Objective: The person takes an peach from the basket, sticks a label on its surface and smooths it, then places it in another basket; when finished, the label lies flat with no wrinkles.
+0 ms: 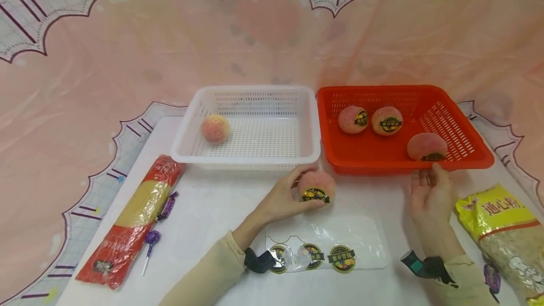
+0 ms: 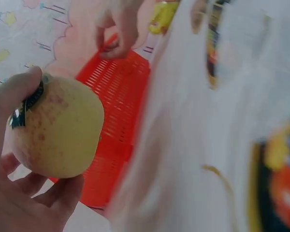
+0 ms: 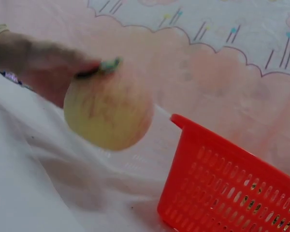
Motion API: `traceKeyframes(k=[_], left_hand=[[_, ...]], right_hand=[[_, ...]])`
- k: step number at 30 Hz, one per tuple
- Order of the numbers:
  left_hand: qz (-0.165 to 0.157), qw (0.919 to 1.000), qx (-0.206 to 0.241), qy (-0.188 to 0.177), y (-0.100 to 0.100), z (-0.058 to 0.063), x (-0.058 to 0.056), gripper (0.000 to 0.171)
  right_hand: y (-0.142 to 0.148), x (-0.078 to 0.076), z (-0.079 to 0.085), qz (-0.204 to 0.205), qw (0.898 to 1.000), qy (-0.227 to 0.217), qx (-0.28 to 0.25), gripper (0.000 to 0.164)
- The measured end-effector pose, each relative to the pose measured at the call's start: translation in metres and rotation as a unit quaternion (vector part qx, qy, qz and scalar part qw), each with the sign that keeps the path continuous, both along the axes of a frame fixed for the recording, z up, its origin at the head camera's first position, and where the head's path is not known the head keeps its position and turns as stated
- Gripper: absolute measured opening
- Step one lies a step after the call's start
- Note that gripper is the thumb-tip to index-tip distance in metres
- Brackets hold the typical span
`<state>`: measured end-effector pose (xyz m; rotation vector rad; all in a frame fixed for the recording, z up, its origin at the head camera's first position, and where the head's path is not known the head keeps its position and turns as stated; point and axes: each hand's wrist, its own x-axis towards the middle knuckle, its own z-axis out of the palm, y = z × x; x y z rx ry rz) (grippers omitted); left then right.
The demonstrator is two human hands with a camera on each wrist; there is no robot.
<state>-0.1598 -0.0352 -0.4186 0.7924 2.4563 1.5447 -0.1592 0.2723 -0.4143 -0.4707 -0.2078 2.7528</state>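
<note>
My left hand (image 1: 282, 197) holds a peach (image 1: 316, 187) with a black-and-gold sticker on it, above the table in front of the baskets. Thumb and fingers curl round the peach (image 2: 60, 128) in the left wrist view. At the front rim of the red basket (image 1: 408, 171), my right hand (image 1: 433, 202) grips the edge, thumb on top and fingers below. Inside that basket lie three stickered peaches, one a peach (image 1: 427, 147) close to the right hand. A clear sheet of round stickers (image 1: 342, 258) lies below the left hand.
A white basket (image 1: 246, 158) with one plain peach (image 1: 215, 129) stands left of the red one. A red-and-yellow packet (image 1: 131, 221), a wrapped candy (image 1: 167, 206) and a lollipop (image 1: 152, 237) lie at left. A yellow-topped bag (image 1: 505, 235) lies at right.
</note>
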Motion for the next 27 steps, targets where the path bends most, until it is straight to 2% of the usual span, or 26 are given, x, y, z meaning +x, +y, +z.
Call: traceKeyframes(k=[4, 7, 11, 16, 18, 21, 27], left_hand=[[-0.033, 0.9989, 0.027, -0.020, 0.003, 0.035, 0.005, 0.065], [-0.047, 0.9968, 0.061, -0.019, 0.008, 0.053, -0.002, 0.062], [-0.048, 0.9928, 0.108, -0.017, 0.019, 0.077, -0.019, 0.059], [-0.055, 0.9894, 0.132, -0.026, 0.036, 0.105, -0.052, 0.054], [-0.054, 0.9885, 0.136, -0.039, 0.043, 0.113, -0.067, 0.052], [-0.033, 0.9903, 0.118, -0.065, 0.054, 0.119, -0.086, 0.051], [0.001, 0.9924, 0.062, -0.106, 0.082, 0.115, -0.117, 0.054]], right_hand=[[0.002, -0.003, -0.001, -0.006, 1.000, -0.012, 0.004, 0.043], [0.003, -0.005, -0.001, -0.008, 1.000, -0.018, 0.009, 0.043], [0.003, -0.006, -0.001, -0.007, 1.000, -0.020, 0.011, 0.043], [0.003, -0.006, -0.002, -0.006, 1.000, -0.010, 0.009, 0.043], [0.004, -0.006, -0.003, -0.002, 1.000, -0.001, 0.009, 0.042], [0.004, -0.005, -0.004, 0.006, 1.000, 0.013, 0.007, 0.043], [0.004, -0.002, -0.005, 0.013, 1.000, 0.019, -0.003, 0.044]])
